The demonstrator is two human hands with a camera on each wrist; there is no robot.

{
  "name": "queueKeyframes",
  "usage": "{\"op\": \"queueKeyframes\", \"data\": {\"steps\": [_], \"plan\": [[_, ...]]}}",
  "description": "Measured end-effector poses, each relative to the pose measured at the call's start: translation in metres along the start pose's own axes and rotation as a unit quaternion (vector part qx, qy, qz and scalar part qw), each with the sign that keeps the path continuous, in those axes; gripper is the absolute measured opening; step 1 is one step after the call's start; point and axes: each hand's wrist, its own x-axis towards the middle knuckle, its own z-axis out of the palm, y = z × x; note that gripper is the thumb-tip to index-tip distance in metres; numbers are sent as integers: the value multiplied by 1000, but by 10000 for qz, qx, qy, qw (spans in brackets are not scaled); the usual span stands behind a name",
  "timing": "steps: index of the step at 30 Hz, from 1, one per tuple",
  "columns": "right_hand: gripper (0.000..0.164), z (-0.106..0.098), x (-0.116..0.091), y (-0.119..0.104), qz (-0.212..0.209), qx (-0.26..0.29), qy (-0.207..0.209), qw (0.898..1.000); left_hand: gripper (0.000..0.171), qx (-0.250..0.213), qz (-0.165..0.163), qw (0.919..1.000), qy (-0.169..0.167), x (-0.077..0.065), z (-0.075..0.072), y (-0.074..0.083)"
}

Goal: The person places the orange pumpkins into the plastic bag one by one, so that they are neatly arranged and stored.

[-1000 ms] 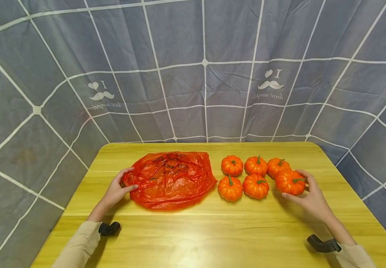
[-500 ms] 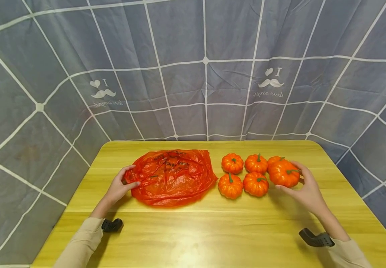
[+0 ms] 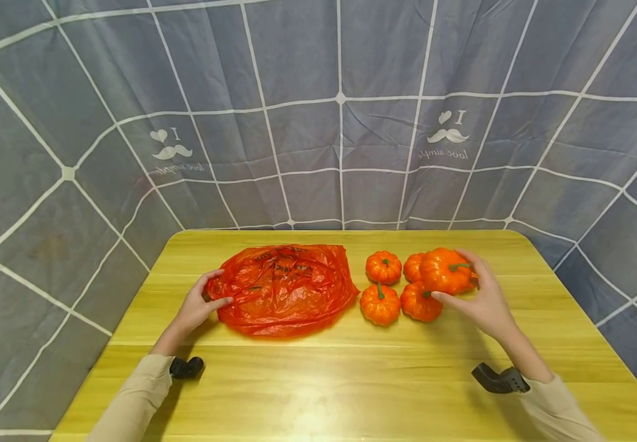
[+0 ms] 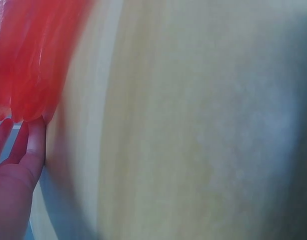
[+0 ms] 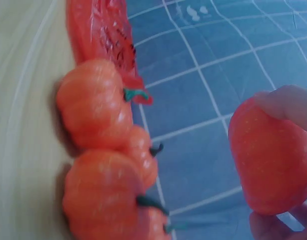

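My right hand (image 3: 486, 304) holds a small orange pumpkin (image 3: 442, 271) with a green stem, between thumb and fingers. In the right wrist view this pumpkin (image 5: 271, 157) is up off the table, apart from the others. Below and beside it several similar pumpkins (image 3: 380, 305) stand close together in two rows; the held one partly hides some of them. To the left lies a crumpled, translucent red plastic bag (image 3: 290, 288) with black print. A small green mark shows through it. My left hand (image 3: 193, 310) touches the bag's left end, thumb and fingers spread apart.
The yellow wood-grain table (image 3: 307, 393) has rounded far corners. A grey-blue curtain (image 3: 296, 141) with white grid lines hangs behind and at both sides. Black wrist mounts (image 3: 499, 379) sit on both forearms near the beige sleeves.
My right hand has carried the pumpkin left and away from me, from the right end of the group to over the other pumpkins. My left hand stays at the bag's end.
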Motion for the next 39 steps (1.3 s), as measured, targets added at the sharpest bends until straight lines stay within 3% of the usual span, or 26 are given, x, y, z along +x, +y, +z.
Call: {"op": "queueKeyframes", "data": {"steps": [8, 11, 13, 15, 18, 39], "plan": [[83, 24, 9, -15, 61, 403, -484, 9980, 69, -128, -87, 9999, -75, 2, 2, 3], [84, 37, 12, -22, -55, 379, -540, 9978, 67, -69, -128, 9999, -94, -2, 2, 19], [86, 46, 14, -26, -122, 383, -567, 9976, 67, -85, -122, 9999, -83, -2, 2, 19], [86, 54, 16, -31, -200, 426, -634, 9969, 67, -105, -101, 9999, -79, -2, 2, 19], [87, 66, 20, -38, -262, 611, -796, 9946, 69, -159, -54, 9999, -43, 2, 2, 3], [86, 138, 33, -78, -320, 1112, -1538, 9813, 68, -310, -56, 9995, -45, -1, 1, 2]]}}
